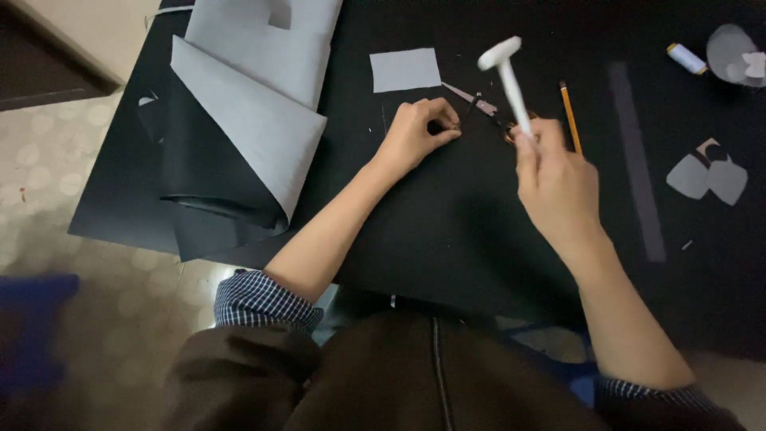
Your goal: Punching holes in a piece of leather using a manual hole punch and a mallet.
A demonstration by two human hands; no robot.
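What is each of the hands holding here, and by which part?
Right hand grips a white mallet low on its handle. Left hand pinches something small and dark; what cannot be told.

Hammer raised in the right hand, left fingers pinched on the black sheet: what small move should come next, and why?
Probably a short downward tap. The right hand holds the white hammer lifted above the black sheet, while the left hand pinches something too small to tell, right beside the scissors. The strike should land clear of those fingers.

A small white hammer (pixel 507 76) is held upright, head tilted toward eleven o'clock, blurred, above a black sheet (pixel 447 215) spread flat beneath.
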